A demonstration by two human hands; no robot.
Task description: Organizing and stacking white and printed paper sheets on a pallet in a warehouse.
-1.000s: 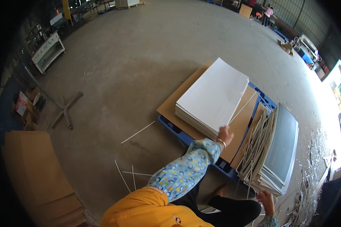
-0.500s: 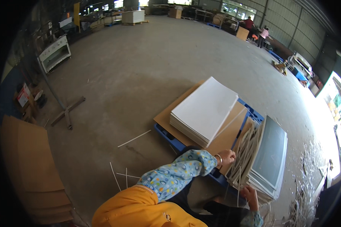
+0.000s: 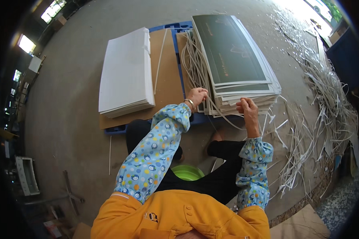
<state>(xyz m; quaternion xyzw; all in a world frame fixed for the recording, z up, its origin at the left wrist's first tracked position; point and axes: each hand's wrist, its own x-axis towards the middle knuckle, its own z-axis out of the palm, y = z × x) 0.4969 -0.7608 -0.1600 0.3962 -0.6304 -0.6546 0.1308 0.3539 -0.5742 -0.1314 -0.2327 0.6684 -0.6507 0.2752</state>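
Note:
Beside the front end of a bundle of thin white strips, my left hand is closed in a pinch, fingertips touching the strips. My right hand is raised at the near edge of a stack of dark green printed sheets with white borders. Its fingers are curled together; whatever they may hold is too small to make out. One strip curves loose between the two hands. The bundle lies lengthwise against the left side of the green stack, whose sheets are slightly uneven at the near end.
A stack of white sheets sits to the left on brown cardboard, over a blue pallet. Cut strips heap on the floor at right. A green basin is between my legs.
My view has turned toward the pallet, so both stacks now stand ahead of me. My right hand has come up beside the green stack's near edge; my left stays by the strips.

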